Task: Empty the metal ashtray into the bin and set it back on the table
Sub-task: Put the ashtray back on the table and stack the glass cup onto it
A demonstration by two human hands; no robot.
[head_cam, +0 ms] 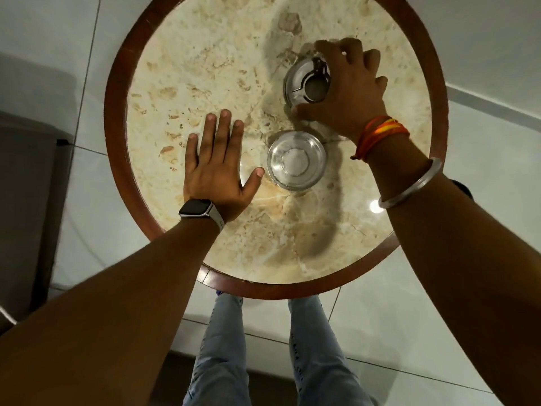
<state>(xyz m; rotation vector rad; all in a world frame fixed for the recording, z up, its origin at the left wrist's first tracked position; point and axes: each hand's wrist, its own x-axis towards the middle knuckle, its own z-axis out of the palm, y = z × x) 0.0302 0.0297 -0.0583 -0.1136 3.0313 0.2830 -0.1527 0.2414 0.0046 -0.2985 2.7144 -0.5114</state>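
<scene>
A round metal ashtray lid (301, 83) with a notched centre hole rests on the marble table (205, 68), right of the middle. My right hand (348, 92) grips it from the right, thumb at its near edge and fingers over its far edge. Just nearer to me stands the shiny metal ashtray bowl (296, 161), uncovered, with a pale disc at its bottom. My left hand (218, 162) lies flat on the table with fingers spread, its thumb tip close to the bowl's left side without gripping it.
The table has a raised brown wooden rim (117, 92). A dark grey bin-like object (26, 186) stands on the white tiled floor at the left. My legs in light jeans (222, 347) are below the table's near edge.
</scene>
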